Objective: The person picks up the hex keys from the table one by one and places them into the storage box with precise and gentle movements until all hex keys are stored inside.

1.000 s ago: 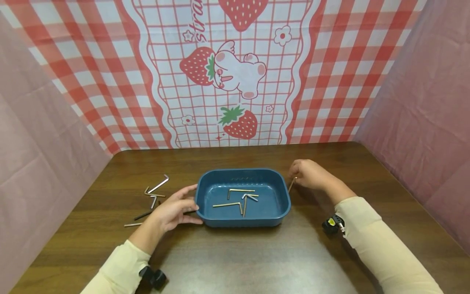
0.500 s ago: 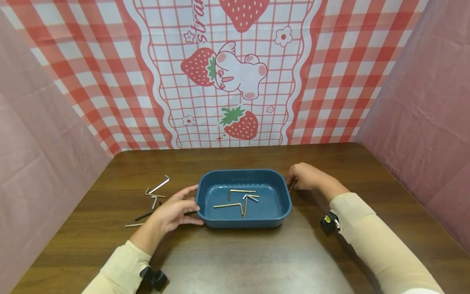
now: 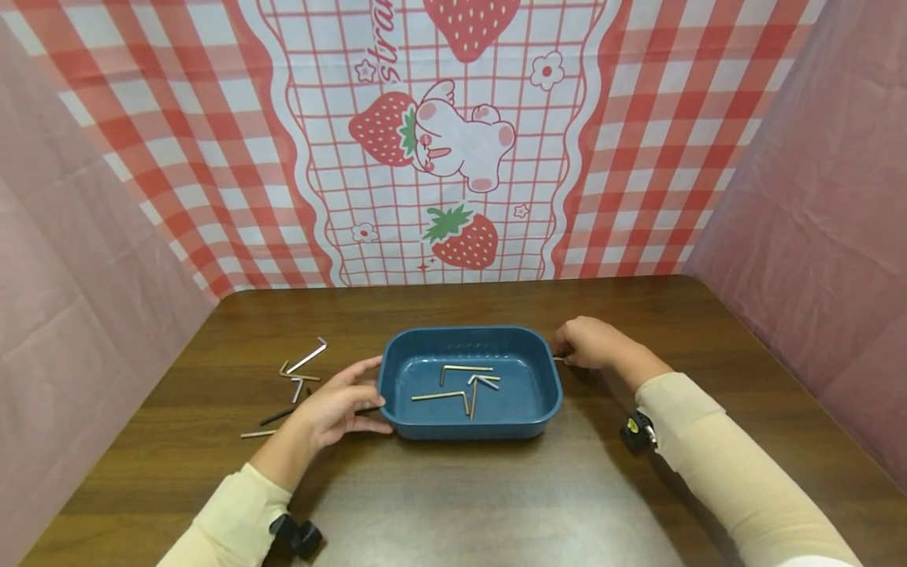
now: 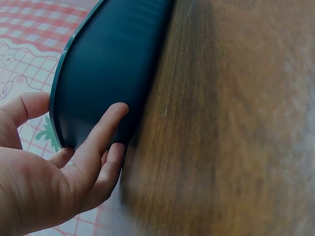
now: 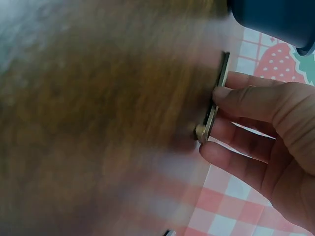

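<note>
A blue rectangular tray stands on the wooden table with several hex keys inside, among them a brass-coloured hex key. My left hand rests spread fingers against the tray's left outer wall, seen up close in the left wrist view. Just past the tray's right side, my right hand pinches another brass-coloured hex key between thumb and fingers, low over the table. In the head view only a short bit of that key shows, the rest being hidden by the fingers.
Left of the tray lie several more hex keys, including a silver hex key, a black hex key and a pale one partly behind the left wrist. A checked strawberry cloth hangs along the table's back edge.
My right hand has shifted slightly left and down towards the tray. The hex key in its fingers has turned from slanted to nearly level. Left hand and tray hold their place.
</note>
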### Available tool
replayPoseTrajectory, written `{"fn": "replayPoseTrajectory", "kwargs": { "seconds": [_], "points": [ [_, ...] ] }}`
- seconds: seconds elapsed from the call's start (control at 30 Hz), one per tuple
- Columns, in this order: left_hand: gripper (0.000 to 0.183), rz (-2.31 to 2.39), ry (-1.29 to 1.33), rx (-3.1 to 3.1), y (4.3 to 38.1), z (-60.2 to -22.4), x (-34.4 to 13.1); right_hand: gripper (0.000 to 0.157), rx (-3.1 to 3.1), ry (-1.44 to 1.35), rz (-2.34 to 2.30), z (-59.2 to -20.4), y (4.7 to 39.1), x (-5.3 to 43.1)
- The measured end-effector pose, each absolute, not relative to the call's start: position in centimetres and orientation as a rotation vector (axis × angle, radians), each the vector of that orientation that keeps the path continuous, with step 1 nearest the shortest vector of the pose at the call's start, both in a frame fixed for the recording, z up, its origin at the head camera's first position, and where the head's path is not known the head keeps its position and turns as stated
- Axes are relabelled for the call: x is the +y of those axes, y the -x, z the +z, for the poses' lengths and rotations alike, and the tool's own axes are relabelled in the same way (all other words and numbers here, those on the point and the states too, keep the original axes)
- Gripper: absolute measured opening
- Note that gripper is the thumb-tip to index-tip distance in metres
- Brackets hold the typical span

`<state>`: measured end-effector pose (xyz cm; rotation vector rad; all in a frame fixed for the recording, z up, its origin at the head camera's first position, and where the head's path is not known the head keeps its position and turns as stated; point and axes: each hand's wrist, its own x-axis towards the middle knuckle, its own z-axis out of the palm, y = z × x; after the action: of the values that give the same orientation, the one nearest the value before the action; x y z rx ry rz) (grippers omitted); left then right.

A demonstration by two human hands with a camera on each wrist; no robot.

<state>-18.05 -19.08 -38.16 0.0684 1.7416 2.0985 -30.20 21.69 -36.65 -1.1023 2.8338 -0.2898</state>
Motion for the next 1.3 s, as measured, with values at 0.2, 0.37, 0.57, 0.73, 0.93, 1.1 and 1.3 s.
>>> {"fn": "replayPoseTrajectory", "kwargs": {
  "seconds": [0.2,0.37,0.57,0.73,0.93,1.1,1.3],
  "points": [
    [0.079,2.098,-0.071,1.742,18.1,-38.2,-19.1,0.024,2.866,1.129,-0.259,-36.8,29.9,21.4],
    [0.079,2.101,-0.069,1.738,18.1,-38.2,-19.2,0.035,2.865,1.153,-0.254,-36.8,29.8,21.1],
    [0.078,2.1,-0.065,1.736,18.1,-38.2,-19.1,0.04,2.86,1.121,-0.237,-36.7,29.6,21.0],
    [0.078,2.099,-0.062,1.737,18.2,-38.1,-19.0,0.042,2.84,1.122,-0.246,-36.5,29.4,21.4],
    [0.078,2.1,-0.061,1.738,18.2,-38.2,-19.1,0.045,2.849,1.115,-0.246,-35.8,29.4,21.8],
    [0.079,2.099,-0.059,1.738,18.2,-38.2,-19.1,0.039,2.858,1.101,-0.226,-35.3,29.5,22.2],
    [0.079,2.097,-0.058,1.744,18.1,-38.2,-19.1,0.04,2.859,1.115,-0.236,-34.6,29.4,22.5]
  ]
}}
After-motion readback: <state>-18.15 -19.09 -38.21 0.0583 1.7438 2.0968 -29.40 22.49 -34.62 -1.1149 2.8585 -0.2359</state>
